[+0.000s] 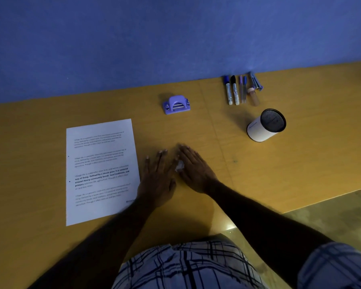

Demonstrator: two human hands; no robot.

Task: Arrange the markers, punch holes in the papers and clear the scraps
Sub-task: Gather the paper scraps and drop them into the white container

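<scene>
A blue wall (pixel 133 38) fills the top of the view, and below it a yellow-brown table (pixel 300 163) runs across, its right edge cut off over a paler floor (pixel 342 215); the person's checked shirt (pixel 186 265) shows at the bottom; a printed paper (pixel 100 172) lies flat on the left of the table, with two small dark dots near its left margin, too small to tell whether they are holes; the left hand (pixel 156 180) lies palm down, fingers spread, just beside the paper's right edge, the forearm crossing the paper's lower right corner; the right hand (pixel 193 170) lies flat too, angled in toward the left one, so the two hands are side by side and nearly meeting, neither closed on anything; a white cup (pixel 263 127) with a dark mesh inside leans on the right, well apart from the hands; a purple punch (pixel 176 105) sits near the wall, beyond the hands; markers (pixel 232 90) lie in a row by the wall at right, caps toward it, with thinner pens (pixel 243 88), a small bottle (pixel 253 97) and a metal tool (pixel 255 81) just beside them; the scraps (pixel 179 166), a small white clump, sit between the two hands, touching the right one.
</scene>
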